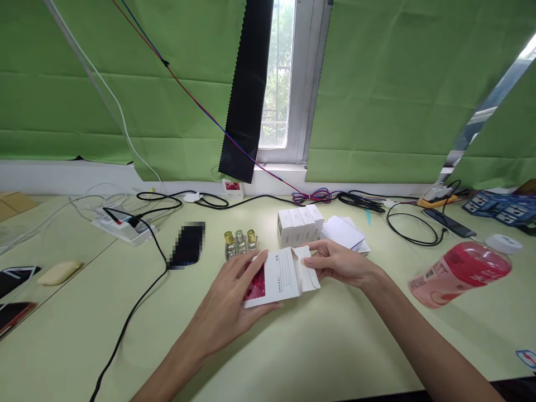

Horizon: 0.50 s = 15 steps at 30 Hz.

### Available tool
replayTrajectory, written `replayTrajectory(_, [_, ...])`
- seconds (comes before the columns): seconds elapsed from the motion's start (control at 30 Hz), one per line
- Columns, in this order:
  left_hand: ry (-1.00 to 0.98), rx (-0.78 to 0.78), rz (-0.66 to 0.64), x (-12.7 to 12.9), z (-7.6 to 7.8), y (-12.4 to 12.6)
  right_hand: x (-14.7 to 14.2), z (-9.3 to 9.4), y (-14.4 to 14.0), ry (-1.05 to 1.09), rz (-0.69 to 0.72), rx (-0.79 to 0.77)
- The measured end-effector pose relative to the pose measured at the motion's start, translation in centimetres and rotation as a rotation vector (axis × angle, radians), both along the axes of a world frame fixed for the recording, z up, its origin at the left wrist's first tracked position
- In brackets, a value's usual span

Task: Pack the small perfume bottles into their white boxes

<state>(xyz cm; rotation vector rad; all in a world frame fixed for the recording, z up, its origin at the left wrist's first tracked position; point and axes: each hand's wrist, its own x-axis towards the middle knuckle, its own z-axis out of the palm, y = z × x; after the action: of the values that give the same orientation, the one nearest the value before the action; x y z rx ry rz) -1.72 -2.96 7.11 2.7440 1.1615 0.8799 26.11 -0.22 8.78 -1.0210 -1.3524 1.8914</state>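
Held just above the table is a white carton point(281, 274) with a red picture and printed text, its flap end facing right. My left hand point(234, 296) is closed around the left part of it, thumb on top and fingers beneath. At the other end, the flap point(309, 272) is pinched between the thumb and fingers of my right hand point(335, 261) and stands partly raised. Several small glass bottles with gold and silver caps point(240, 243) stand behind my left hand. Small white boxes point(299, 224) stand in a row beyond the carton.
White papers point(344, 234) lie right of the boxes. A pink drink bottle point(460, 271) is at the right. Phones point(188, 245), a power strip point(125, 229), a cream-coloured oval object point(61, 272) and a black cable point(129, 318) occupy the left. More cables point(360, 201) run along the wall.
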Motion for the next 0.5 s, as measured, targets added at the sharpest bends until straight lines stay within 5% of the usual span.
replayTrajectory(0.23, [0.01,0.125,-0.017,0.6,-0.8,-0.4,-0.4,0.4,-0.2,0.119,-0.031,-0.048])
replayTrajectory(0.5, [-0.154,-0.334,0.026,0.8,0.5,-0.7,-0.5,1.3,-0.7,0.068,-0.036,0.207])
